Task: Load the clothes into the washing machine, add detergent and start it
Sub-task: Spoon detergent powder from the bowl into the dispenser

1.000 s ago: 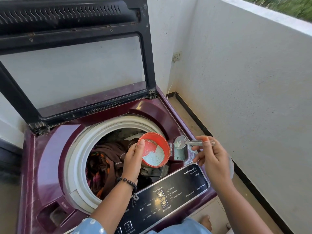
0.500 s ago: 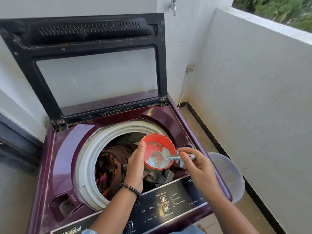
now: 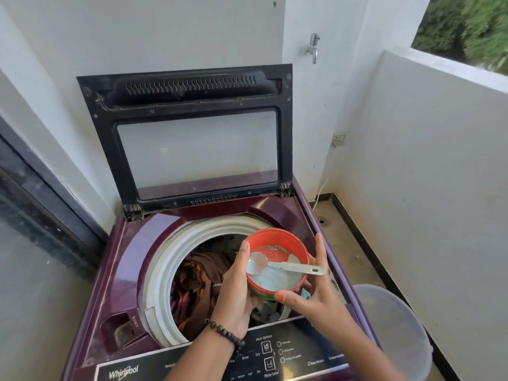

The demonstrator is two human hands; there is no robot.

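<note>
Maroon Whirlpool top-loading washing machine (image 3: pixel 137 243): lid (image 3: pixel 189 133) raised, upright at 12 o'clock. Clothes (image 3: pixel 200 281) lie in the drum, brown and patterned fabric showing at 9 o'clock of the hands. Loading judged done.

Orange detergent tub (image 3: pixel 277 240) is held over the drum's right edge, bluish powder inside. A white measuring spoon (image 3: pixel 288 266) lies across it, bowl at 9 o'clock, handle past the rim at 3 o'clock.

Left hand (image 3: pixel 236 295) cups the tub from below, thumb curled on the rim. Right hand (image 3: pixel 316 292) closes around the tub's right side, fingers spread and not touching the spoon.

Recommendation: keep the tub level so the loose spoon cannot slide out; set it down clear of the drum, close the lid, then use the control panel (image 3: pixel 275 358) at 6 o'clock.
</note>
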